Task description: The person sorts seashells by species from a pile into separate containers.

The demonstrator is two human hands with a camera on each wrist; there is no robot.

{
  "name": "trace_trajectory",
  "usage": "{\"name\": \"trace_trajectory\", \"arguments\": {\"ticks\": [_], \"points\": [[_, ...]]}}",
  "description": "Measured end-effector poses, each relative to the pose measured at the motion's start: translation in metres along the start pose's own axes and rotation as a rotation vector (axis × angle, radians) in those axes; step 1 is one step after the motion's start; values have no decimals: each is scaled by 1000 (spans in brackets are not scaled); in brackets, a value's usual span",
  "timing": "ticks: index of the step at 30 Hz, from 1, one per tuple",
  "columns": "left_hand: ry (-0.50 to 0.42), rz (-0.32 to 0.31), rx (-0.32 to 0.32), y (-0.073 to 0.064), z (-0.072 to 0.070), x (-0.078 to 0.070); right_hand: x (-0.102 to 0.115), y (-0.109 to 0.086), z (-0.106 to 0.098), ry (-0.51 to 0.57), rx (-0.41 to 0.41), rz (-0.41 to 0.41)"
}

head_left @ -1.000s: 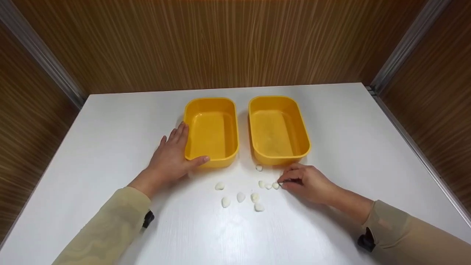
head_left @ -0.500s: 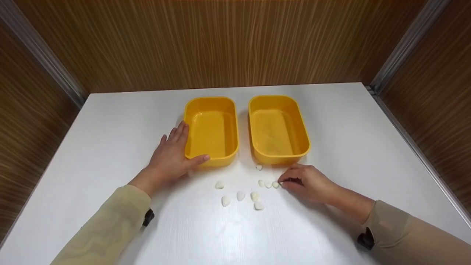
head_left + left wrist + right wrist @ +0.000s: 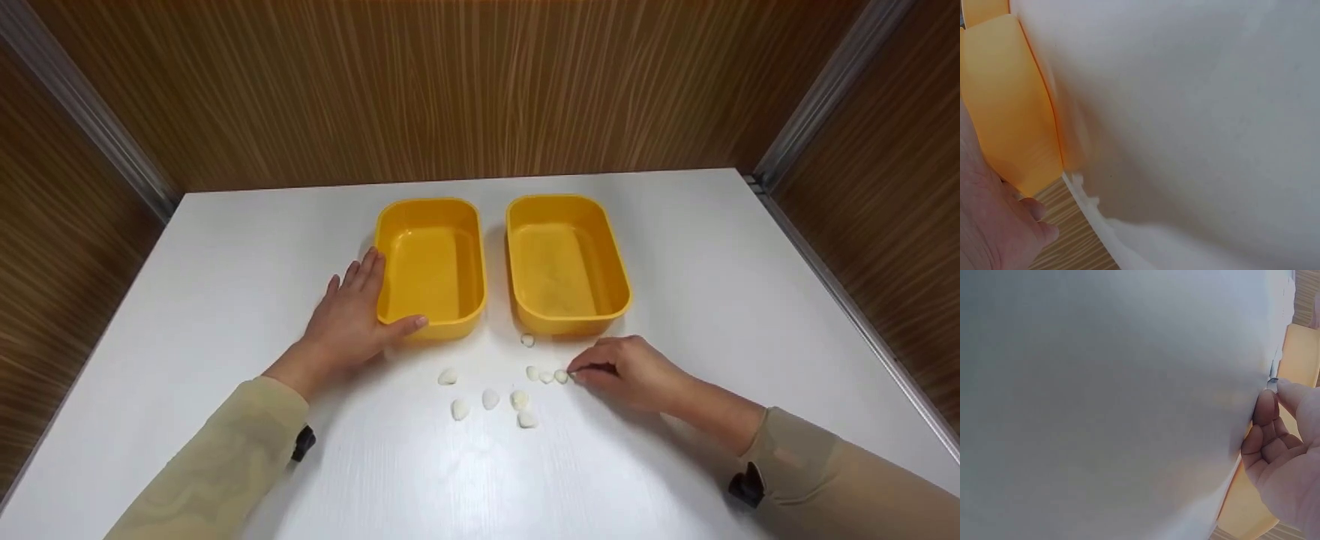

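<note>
In the head view my left hand (image 3: pixel 349 315) rests against the left yellow bin (image 3: pixel 457 330), fingers straight along its side and thumb over the front rim. The left wrist view shows that hand (image 3: pixel 999 219) beside the bin's wall (image 3: pixel 1010 107). My right hand (image 3: pixel 634 375) is low at the table in front of the right yellow bin (image 3: pixel 570 325). Its thumb and index finger pinch a small whitish pebble (image 3: pixel 1273 385), mostly hidden by the fingertips. Just left of them, small white pebbles (image 3: pixel 547 377) lie in a short row.
Larger white pebbles (image 3: pixel 490 399) lie scattered nearer the front of the white table (image 3: pixel 420 480). One small pebble (image 3: pixel 528 340) sits close to the right bin's front. A wood-grain panel (image 3: pixel 465 90) stands behind the table, with more panels at both sides.
Almost nothing differs. The right hand stays at the end of the pebble row with only a tiny shift of its fingers; the left hand and both bins hold their places.
</note>
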State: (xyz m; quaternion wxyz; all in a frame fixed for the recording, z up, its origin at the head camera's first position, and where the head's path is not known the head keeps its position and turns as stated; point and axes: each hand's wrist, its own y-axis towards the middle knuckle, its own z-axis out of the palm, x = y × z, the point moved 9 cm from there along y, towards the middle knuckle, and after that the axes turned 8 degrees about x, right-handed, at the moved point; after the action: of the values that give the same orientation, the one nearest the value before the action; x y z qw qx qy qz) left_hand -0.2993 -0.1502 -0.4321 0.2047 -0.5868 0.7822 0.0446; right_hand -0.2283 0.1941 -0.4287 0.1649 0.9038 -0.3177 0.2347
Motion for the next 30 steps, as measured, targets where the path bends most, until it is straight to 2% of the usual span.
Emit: {"name": "trace_trajectory", "arguments": {"ticks": [10,17,23,26,30], "points": [[-18,7,-13,-1,-1,0,-1,-3,0,16,-16,23],[-14,3,-9,-2,-1,0,-4,-2,2,20,15,90],[-12,-7,-3,0,-1,0,-2,0,0,-40,13,132],[-9,-11,-3,0,-2,0,4,1,-6,-48,-9,109],[-5,-11,-3,0,-1,-1,22,7,-18,-23,-70,12]]}}
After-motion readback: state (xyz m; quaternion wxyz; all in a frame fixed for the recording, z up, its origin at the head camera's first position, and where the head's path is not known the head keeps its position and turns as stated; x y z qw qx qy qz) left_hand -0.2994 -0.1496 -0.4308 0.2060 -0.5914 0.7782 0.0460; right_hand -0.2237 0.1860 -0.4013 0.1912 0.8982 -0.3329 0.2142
